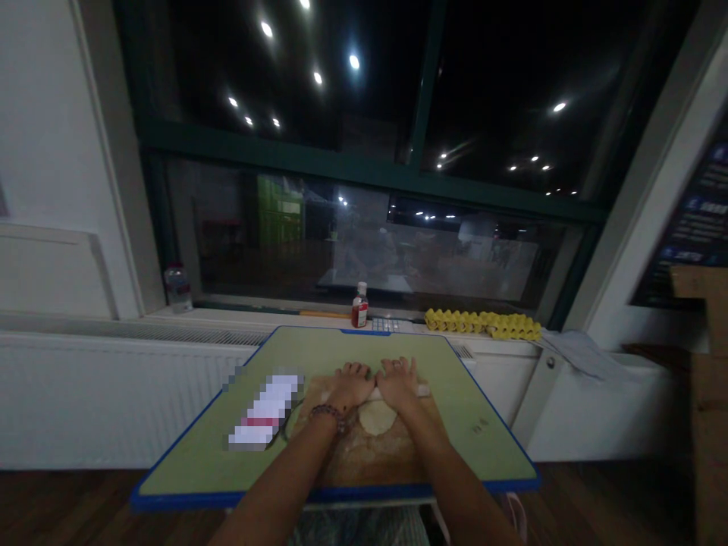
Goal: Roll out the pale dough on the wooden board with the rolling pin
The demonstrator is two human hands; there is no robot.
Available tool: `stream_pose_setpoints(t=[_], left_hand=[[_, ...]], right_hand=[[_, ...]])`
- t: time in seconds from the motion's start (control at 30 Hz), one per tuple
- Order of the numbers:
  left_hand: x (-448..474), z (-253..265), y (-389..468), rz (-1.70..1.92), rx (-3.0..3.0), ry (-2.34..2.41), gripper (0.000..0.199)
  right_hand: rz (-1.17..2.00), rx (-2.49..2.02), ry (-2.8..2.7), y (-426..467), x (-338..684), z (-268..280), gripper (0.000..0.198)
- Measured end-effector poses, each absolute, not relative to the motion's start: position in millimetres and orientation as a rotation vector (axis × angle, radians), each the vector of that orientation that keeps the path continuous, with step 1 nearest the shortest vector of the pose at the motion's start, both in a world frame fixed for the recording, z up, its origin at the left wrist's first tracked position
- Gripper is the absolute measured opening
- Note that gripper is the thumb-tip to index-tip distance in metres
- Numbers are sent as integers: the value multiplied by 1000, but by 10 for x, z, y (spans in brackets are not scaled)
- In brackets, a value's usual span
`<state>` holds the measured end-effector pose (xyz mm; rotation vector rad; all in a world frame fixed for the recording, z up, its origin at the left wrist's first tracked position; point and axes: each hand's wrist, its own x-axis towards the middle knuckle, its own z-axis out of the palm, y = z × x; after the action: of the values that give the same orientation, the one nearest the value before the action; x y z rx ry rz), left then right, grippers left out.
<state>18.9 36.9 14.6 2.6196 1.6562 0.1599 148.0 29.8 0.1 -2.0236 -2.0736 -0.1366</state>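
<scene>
A pale rolling pin (422, 390) lies crosswise on a brown wooden board (364, 469). My left hand (353, 385) rests palm down over its left part, with fingers stretched forward; a beaded bracelet (328, 412) is on that wrist. Beside it, my right hand (398, 381) lies over the right part, fingers spread and a ring on one of them. Both hands press on the pin rather than wrap round it. Just on the near side of the pin, between my forearms, is a flat round of dough (377, 417). The palms hide the middle of the pin.
The board sits on a green table (489, 447) with blue edging. A blurred-out phone-like slab (267, 413) lies left of the board. On the windowsill stand a small red-labelled bottle (359, 307), a yellow egg tray (483, 324) and a clear bottle (178, 288).
</scene>
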Motion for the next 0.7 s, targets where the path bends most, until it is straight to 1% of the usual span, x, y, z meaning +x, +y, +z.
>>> stream_pose_setpoints(t=[0.13, 0.23, 0.37, 0.47, 0.53, 0.6, 0.7], left_hand=[[163, 133, 316, 191, 2607, 1657, 39], [151, 107, 294, 163, 2615, 1603, 42], [143, 64, 292, 179, 2538, 1633, 50], [139, 57, 319, 170, 2525, 1605, 52], [140, 63, 358, 154, 2506, 1593, 53], [147, 66, 414, 152, 2452, 1637, 57], [166, 57, 506, 190, 2338, 1760, 67]], right_hand=[[-155, -1983, -2105, 207, 1472, -5, 47], [-91, -1970, -2169, 144, 1482, 18, 48], [86, -1942, -2323, 170, 1548, 89, 52], [247, -1733, -2602, 305, 1627, 142, 51], [403, -1654, -2673, 417, 1667, 160, 51], [528, -1763, -2554, 516, 1679, 159, 53], [548, -1979, -2325, 612, 1651, 137, 63]])
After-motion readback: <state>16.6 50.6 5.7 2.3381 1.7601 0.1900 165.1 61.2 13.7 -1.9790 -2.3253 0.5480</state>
